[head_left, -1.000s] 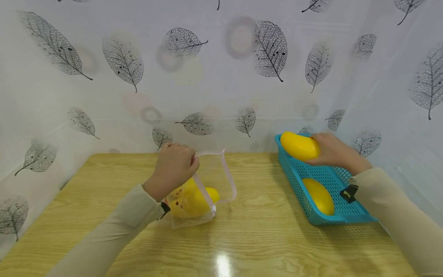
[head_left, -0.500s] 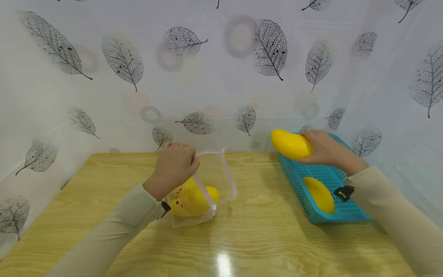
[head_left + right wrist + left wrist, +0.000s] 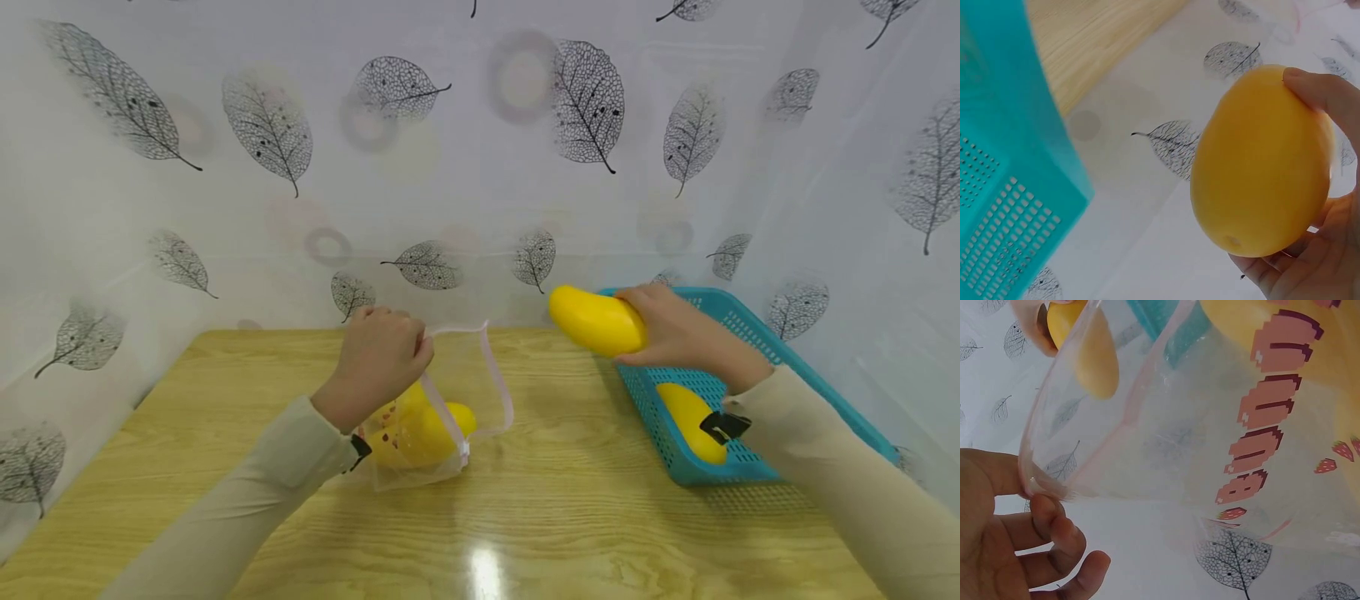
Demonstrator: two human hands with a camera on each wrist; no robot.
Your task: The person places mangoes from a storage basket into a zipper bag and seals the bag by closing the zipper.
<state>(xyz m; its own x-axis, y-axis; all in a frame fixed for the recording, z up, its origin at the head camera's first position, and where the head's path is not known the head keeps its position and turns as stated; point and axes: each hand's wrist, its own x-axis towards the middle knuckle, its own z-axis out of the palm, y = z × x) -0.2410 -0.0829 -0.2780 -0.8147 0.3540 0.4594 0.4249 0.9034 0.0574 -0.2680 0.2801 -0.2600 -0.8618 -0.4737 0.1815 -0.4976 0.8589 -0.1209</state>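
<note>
My right hand point(image 3: 671, 329) grips a yellow mango point(image 3: 592, 321) above the left wall of a blue plastic basket point(image 3: 647, 425). In the right wrist view, thumb and fingers wrap the side of that mango point(image 3: 1260, 169). Another mango point(image 3: 686, 417) lies in the basket. To the left, my left hand point(image 3: 378, 354) pinches the upper edge of a clear pink-trimmed plastic bag point(image 3: 491, 375), its mouth spread towards the right. Yellow mangoes point(image 3: 423, 437) sit inside the bag, partly behind the left hand. Pink lettering and strawberries mark the bag's film point(image 3: 1172, 450) in the left wrist view.
Both bag and basket stand on a light wood-grain table point(image 3: 555, 500). A white leaf-patterned sheet point(image 3: 465, 183) rises behind the table's back edge and along its sides. The basket's right rim point(image 3: 840, 408) runs close to the sheet.
My right hand has carried the mango leftward from over the basket to beyond its left wall, towards the bag. The left hand and bag have stayed put.
</note>
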